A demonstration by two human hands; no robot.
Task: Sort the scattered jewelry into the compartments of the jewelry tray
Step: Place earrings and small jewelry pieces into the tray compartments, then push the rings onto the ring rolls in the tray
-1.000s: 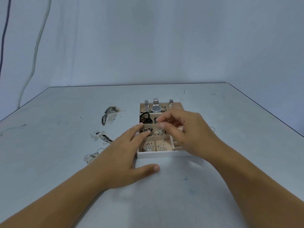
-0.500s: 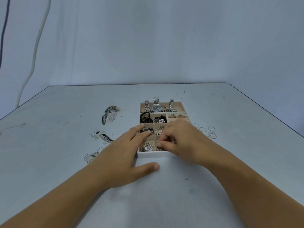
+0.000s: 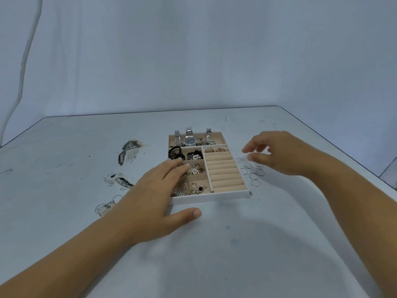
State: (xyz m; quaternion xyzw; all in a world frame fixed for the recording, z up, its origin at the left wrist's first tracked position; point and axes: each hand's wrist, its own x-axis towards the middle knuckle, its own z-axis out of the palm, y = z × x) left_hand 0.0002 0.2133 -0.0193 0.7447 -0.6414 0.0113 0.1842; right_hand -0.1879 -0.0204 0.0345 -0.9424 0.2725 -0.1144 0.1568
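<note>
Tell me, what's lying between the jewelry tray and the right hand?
A scatter of thin silver rings lies on the table between the jewelry tray and the right hand, seen in the head view.

Two bare arms reach forward, and neither hand grips anything

The left hand [image 3: 156,196] lies palm down and low, its fingers straight, held close together and pointing forward and a little to the right, with the thumb splayed wide to the right and its nail turned up. The left forearm [image 3: 75,259] runs in from the lower left corner. The right hand [image 3: 277,153] is raised farther forward and to the right, palm down, its fingers loosely bent, slightly spread and pointing left, with the thumb tucked under them. The right forearm [image 3: 335,201] slants in from the lower right corner
</note>
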